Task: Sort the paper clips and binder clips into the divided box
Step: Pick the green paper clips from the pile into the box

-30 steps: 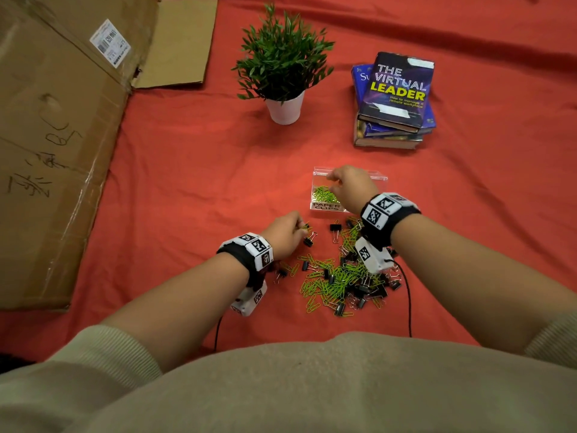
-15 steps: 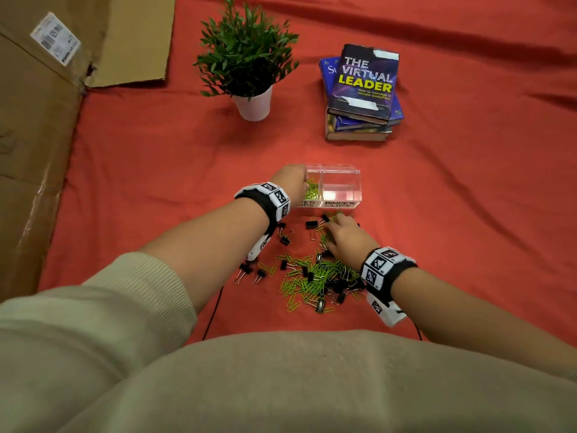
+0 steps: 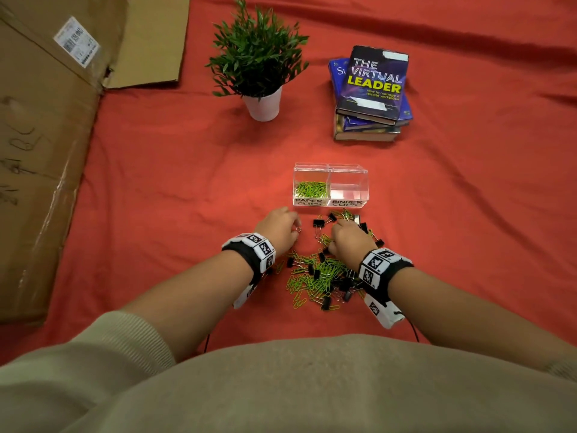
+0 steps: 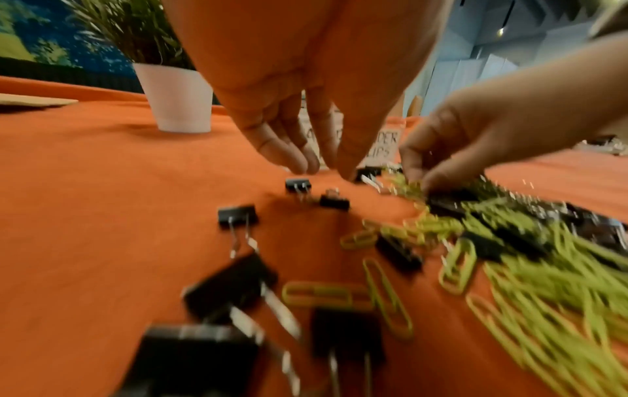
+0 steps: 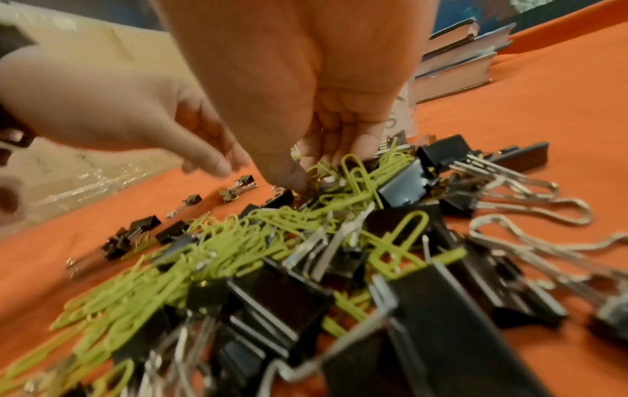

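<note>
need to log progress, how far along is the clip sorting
Early. Done: a small heap of green clips lies in the PAPER CLIPS compartment; the BINDER CLIPS compartment looks empty. In hand: the right hand pinches at green clips in the pile; the left hand reaches toward a binder clip. Left: most paper clips, every binder clip.

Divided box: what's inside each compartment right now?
In the divided box, the compartment labelled PAPER CLIPS holds a heap of green paper clips. The BINDER CLIPS compartment shows only its clear floor, no clips. The front labels cover the lowest strip of both.
</note>
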The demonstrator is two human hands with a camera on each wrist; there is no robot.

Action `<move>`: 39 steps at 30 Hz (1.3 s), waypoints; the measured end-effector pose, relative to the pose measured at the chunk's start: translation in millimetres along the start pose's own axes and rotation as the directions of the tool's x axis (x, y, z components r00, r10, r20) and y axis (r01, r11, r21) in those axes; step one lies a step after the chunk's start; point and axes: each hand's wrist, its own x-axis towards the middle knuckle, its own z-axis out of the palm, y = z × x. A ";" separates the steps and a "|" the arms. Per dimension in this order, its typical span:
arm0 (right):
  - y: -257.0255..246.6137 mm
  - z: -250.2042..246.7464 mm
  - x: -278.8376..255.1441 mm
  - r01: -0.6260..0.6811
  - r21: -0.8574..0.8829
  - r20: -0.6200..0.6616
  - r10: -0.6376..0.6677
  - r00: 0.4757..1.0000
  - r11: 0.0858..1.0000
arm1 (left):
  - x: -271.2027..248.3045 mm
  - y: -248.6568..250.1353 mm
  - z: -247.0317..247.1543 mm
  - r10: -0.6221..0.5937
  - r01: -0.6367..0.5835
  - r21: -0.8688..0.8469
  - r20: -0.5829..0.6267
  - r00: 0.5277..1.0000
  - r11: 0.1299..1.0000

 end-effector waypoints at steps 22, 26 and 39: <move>3.7 -24.8 3.4 -0.112 0.306 -0.035 0.128 0.991 0.946 | -7.1 -12.7 12.1 0.088 -0.078 0.173 -0.053 0.995 0.982; -11.0 -23.0 7.3 -0.070 0.048 0.070 0.067 0.995 0.996 | -4.4 -6.6 18.8 0.103 -0.115 0.265 0.056 0.993 0.958; -23.0 -2.9 -0.1 0.017 -0.082 0.065 -0.011 0.998 0.997 | -1.6 10.0 -1.5 0.083 -0.080 0.056 -0.069 0.994 0.995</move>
